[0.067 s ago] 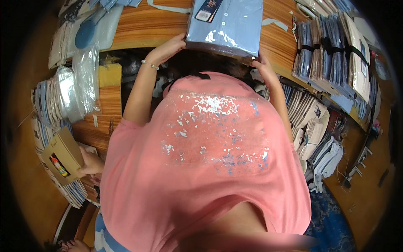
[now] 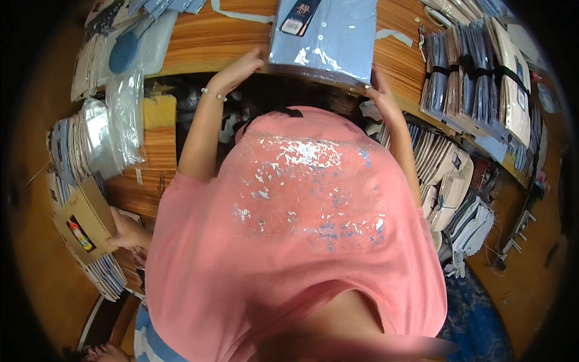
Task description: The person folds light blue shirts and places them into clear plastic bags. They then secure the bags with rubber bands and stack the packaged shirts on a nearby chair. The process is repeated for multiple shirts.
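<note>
A light blue folded shirt (image 2: 347, 45) in clear plastic, with a dark hang tag on its front, lies at the near edge of the wooden table. Beside its left edge is my left hand (image 2: 238, 71), with a beaded bracelet at the wrist. Its fingers are stretched out and slightly smeared, and the fingertips look just apart from the package. At the near right corner, my right hand (image 2: 383, 102) has its thumb and fingers around the plastic-wrapped edge. The far end of the shirt is cut off by the picture's upper rim.
Strapped stacks of bagged shirts (image 2: 476, 72) stand at the right, with more garments (image 2: 443, 157) below. Clear plastic bags (image 2: 123, 120) and folded clothes lie left. Another person's hand (image 2: 129, 232) holds a tan box (image 2: 84, 223). A white strip (image 2: 395, 35) lies on the table (image 2: 202, 45).
My left hand has shifted slightly away from the package's left edge. The right fingers have moved up a little along its side. The other person's tan box has tilted and moved slightly left.
</note>
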{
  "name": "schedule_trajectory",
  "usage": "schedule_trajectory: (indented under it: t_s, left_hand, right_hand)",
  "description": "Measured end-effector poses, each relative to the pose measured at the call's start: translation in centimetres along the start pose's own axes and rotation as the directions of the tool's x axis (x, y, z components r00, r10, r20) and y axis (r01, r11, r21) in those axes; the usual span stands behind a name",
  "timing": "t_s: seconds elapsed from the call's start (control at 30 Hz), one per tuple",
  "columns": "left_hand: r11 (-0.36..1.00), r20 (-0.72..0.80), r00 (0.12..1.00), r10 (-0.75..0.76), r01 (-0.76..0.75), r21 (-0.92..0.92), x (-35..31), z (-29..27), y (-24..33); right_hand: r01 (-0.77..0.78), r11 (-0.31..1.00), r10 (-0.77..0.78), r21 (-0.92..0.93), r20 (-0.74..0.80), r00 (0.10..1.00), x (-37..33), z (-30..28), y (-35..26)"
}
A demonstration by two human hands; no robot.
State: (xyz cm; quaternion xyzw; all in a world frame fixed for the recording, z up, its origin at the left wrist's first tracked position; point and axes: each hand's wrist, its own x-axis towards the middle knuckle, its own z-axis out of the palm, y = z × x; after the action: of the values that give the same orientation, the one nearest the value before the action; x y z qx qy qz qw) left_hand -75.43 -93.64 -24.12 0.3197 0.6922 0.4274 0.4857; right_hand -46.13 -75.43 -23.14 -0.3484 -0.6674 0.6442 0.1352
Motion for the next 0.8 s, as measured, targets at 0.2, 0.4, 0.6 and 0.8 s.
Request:
schedule_trajectory:
  t_s: [0.2, 0.4, 0.6, 0.8]
  left_hand:
    - [0.649, -0.218, 0.72, 0.659, -0.399, 0.647, 8.9, -5.9, -0.9]
    - [0.694, -0.243, 0.89, 0.385, -0.106, 0.712, 9.5, -8.6, -0.9]
    - [0.826, -0.228, 0.969, 0.094, 0.052, 0.561, 8.3, -13.2, -0.9]
    - [0.577, -0.535, 0.845, 0.009, 0.432, 0.693, 9.1, -11.4, 2.4]
  right_hand:
    - [0.214, 0.604, -0.51, -0.767, -0.166, 0.844, 10.7, -6.8, 2.0]
    - [0.083, 0.422, -0.412, -0.903, -0.11, 0.905, 12.1, -8.6, 2.2]
    - [0.03, 0.613, -0.169, -0.789, -0.094, 0.981, 11.3, -10.9, -0.6]
    - [-0.153, 0.419, -0.127, -0.895, -0.224, 0.966, 14.2, -11.4, -0.4]
